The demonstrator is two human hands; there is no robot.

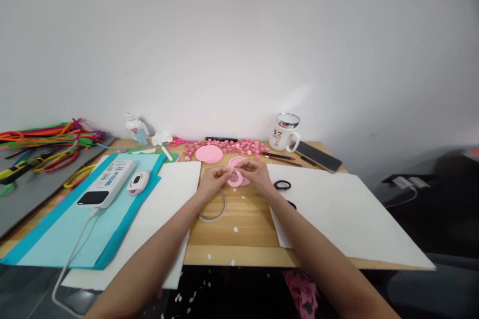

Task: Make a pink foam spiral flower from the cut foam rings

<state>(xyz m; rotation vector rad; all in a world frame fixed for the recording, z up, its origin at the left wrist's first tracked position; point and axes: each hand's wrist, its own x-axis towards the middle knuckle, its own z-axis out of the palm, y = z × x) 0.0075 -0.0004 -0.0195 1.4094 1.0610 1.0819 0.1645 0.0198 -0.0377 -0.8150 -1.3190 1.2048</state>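
Left hand (212, 180) and right hand (256, 173) pinching a small pink paper piece (235, 178), above wooden table (243, 219); tape ring (214, 208) nearby

My two grips meet at mid-surface (243, 219) on a paper ring (235, 178). Behind it lies a paper disc (209, 154) among small rolls (243, 146). The mug (283, 134) and phone (318, 156) stand behind right; the power bank (107, 183) lies left.

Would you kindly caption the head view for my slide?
Both hands, left hand and right hand, pinch a small pink paper piece above a wooden table.
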